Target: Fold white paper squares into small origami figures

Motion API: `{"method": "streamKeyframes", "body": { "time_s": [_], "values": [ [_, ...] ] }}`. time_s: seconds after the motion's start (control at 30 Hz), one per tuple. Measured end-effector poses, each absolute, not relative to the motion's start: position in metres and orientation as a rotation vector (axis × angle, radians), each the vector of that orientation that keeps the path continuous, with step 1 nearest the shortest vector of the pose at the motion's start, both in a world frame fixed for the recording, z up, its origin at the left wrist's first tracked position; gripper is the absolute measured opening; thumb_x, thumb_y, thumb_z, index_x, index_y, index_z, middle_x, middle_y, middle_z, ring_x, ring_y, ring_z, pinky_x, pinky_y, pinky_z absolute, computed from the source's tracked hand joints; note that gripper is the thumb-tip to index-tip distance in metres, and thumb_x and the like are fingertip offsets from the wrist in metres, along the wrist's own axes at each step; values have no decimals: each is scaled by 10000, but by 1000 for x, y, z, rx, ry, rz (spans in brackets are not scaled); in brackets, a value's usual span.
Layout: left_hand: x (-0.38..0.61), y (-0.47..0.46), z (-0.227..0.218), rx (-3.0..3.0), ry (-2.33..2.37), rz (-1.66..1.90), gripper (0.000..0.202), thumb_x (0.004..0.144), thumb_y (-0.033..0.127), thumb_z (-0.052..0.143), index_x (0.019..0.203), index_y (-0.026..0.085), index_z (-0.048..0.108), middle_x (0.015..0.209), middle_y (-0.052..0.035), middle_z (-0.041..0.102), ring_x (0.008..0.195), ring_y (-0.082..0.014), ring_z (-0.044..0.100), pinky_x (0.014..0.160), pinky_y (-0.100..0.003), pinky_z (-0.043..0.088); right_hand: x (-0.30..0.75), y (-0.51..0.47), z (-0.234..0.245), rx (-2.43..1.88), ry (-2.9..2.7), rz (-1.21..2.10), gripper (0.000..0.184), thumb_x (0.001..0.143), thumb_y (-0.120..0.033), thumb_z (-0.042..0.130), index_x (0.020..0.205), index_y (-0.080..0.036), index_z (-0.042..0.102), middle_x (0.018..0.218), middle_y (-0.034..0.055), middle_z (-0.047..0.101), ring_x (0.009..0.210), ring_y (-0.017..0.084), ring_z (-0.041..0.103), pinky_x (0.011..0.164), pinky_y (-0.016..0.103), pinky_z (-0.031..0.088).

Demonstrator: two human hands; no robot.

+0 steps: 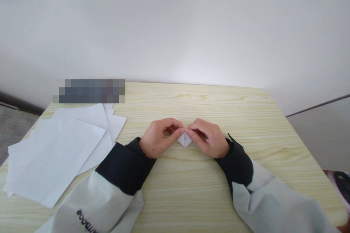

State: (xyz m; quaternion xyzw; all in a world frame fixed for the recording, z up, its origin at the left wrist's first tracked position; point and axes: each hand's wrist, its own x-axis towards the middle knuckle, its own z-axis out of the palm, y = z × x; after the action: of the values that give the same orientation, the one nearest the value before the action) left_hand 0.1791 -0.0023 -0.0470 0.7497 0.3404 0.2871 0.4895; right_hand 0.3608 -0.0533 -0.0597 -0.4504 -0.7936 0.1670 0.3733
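Note:
A small piece of folded white paper point(185, 141) is held between my two hands over the middle of the table. Its lower end comes to a point toward me, and a crease or slit runs down its centre. My left hand point(163, 136) pinches its upper left side between thumb and fingers. On the upper right side, my right hand point(209, 137) pinches it the same way. The two thumb tips nearly meet at the top of the paper. Fingers cover the paper's upper part.
Several loose white paper sheets point(54, 156) lie overlapping on the left of the wood-grain table point(186, 193). Behind them a dark, pixelated object point(90, 91) sits at the back left. A white wall point(191, 25) rises along the table's far edge.

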Motion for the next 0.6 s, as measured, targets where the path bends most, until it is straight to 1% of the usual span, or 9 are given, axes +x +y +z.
{"method": "streamKeyframes", "body": {
  "time_s": [0.27, 0.6],
  "values": [
    [179, -3, -47, 1798, 833, 695, 180, 790, 306, 579, 766, 138, 639, 725, -36, 660, 655, -136, 586, 617, -245, 480, 360, -53, -59, -1171, -2023, 434, 118, 878, -203, 455, 812, -184, 552, 677, 7, 545, 589, 105, 483, 553, 226, 391],
    [179, -2, -47, 1827, 830, 694, 173, 791, 297, 574, 767, 137, 636, 712, -32, 652, 643, -132, 581, 608, -239, 472, 361, -53, -59, -1162, -2021, 430, 110, 875, -206, 463, 818, -182, 555, 671, 5, 543, 583, 103, 479, 552, 225, 390]
  ]
}}
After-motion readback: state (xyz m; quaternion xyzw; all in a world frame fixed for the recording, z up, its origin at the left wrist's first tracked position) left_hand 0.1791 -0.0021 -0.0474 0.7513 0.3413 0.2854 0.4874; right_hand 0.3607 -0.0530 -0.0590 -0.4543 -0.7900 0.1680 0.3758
